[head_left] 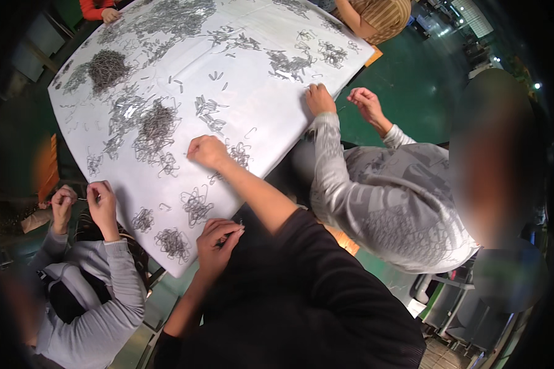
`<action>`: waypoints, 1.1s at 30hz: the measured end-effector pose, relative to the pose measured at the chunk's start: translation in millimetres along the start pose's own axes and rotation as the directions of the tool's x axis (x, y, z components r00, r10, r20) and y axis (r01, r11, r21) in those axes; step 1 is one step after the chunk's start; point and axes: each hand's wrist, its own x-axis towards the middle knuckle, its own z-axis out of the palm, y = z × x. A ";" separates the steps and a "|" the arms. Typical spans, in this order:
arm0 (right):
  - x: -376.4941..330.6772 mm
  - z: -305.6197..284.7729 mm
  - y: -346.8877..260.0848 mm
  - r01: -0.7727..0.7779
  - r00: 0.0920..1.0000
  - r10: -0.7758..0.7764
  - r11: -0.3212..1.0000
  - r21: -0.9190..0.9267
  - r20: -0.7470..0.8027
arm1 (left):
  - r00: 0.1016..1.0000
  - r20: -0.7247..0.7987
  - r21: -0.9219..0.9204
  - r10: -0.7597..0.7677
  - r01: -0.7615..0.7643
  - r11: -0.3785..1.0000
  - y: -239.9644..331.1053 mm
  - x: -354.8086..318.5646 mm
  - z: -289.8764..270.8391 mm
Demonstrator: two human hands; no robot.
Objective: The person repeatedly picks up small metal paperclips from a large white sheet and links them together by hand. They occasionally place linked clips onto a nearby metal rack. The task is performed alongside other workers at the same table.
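My left hand (218, 243) is closed in a pinch just off the table's near edge, with a small shiny metal piece (241, 224) at its fingertips. Stretched out over the white table (228, 101), my right hand (208, 152) has its fingers drawn together; what they hold, if anything, is too small to make out. A pile of bent wire hooks (239, 155) lies partly hidden behind my right wrist. Nearer to me are more heaps of wire hooks (196, 206). Slim metal pieces (209, 112) lie loose beyond my right hand.
A co-worker in a patterned grey top (388, 203) sits to my right; another in a grey jacket (98, 320) is at lower left, both hands raised by the edge. Other people's arms reach in at the far side. A dark tangled heap (108, 70) stands at far left.
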 end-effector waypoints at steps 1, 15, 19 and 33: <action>-2.3 -0.5 -4.3 0.052 0.999 -0.053 0.997 -0.054 -0.006 | 1.000 0.029 0.022 -0.005 0.005 1.000 0.2 0.9 -2.8; -219.2 -84.9 -48.9 -0.108 0.990 0.138 0.721 0.684 0.011 | 0.998 0.004 0.023 0.060 -0.060 0.998 -3.6 2.2 -3.1; -241.3 -80.6 -51.9 -0.089 0.981 0.182 0.726 0.682 -0.066 | 0.996 -0.025 0.025 0.081 -0.080 0.996 -1.7 5.4 -1.0; -238.7 -57.7 -39.9 0.256 0.857 -0.102 0.935 0.245 -0.506 | 0.978 -0.075 0.065 0.193 -0.188 0.980 -25.7 32.8 6.7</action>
